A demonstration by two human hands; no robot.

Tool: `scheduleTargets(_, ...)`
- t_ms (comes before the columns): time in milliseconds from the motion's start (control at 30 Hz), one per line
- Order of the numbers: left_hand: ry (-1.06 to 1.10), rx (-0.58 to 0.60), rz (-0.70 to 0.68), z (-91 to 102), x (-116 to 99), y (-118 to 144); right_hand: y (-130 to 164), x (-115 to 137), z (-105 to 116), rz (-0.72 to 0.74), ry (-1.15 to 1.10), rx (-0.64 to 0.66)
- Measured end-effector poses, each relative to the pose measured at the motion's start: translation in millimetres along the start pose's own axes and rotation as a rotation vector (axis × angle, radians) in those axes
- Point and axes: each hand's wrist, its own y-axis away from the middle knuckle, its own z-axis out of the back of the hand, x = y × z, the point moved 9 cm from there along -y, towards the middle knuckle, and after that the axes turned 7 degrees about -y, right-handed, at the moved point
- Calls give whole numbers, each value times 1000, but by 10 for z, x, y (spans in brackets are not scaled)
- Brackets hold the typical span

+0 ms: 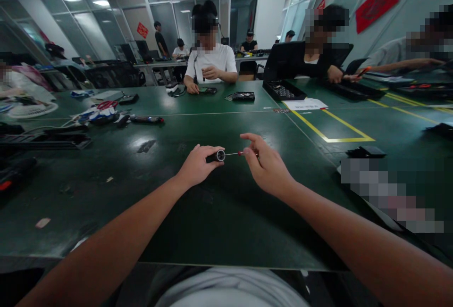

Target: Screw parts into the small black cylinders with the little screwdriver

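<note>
Screwdriver [236, 153] lies level between the two hands, its long axis running left to right, thin metal shaft pointing left into the end of a small dark cylinder [216, 156]. The right hand [267, 168] pinches the red handle at its fingertips, just right of the cylinder. The left hand [197, 165] grips the cylinder, fingers wrapped over its matt black body, its shiny round end facing right. Both are held just above the smooth dark green tabletop [219, 212], near the middle. Each hand is equally near its own part.
</note>
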Motion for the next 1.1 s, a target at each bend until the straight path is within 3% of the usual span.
scheduleTargets(600, -12, -15, 12, 51, 6, -6, 2, -73, -44, -81, -78, 76)
scheduleTargets(800, -7, 19, 11, 6, 0, -6, -6, -173, -16, -159, -108, 31)
scheduleTargets(1100, -50, 45, -18, -28, -73, 3, -32, -356, -32, -225, -439, -113)
